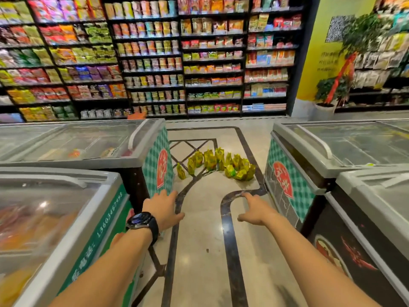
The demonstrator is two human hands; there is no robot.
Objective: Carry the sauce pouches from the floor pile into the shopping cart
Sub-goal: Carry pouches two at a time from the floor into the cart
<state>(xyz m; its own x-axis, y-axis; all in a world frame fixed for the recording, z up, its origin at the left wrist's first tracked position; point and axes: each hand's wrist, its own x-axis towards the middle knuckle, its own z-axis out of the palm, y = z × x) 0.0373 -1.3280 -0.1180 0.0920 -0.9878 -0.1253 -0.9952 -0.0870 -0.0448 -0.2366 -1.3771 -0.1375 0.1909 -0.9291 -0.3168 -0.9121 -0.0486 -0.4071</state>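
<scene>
Both grips were empty: your left grip (164, 209) and right grip (255, 210) reached forward, fingers loosely spread. The sauce pouches (218, 165) stood clustered on the floor (199, 251) well ahead, between the chest freezers (152, 165). You likely needed to step closer and crouch before gathering any. No cart showed.

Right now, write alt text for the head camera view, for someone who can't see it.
An empty, open left hand and right hand reach forward toward a pile of yellow-green sauce pouches on the shop floor ahead. Chest freezers flank the aisle, with stocked shelves behind; no shopping cart is in view.
</scene>
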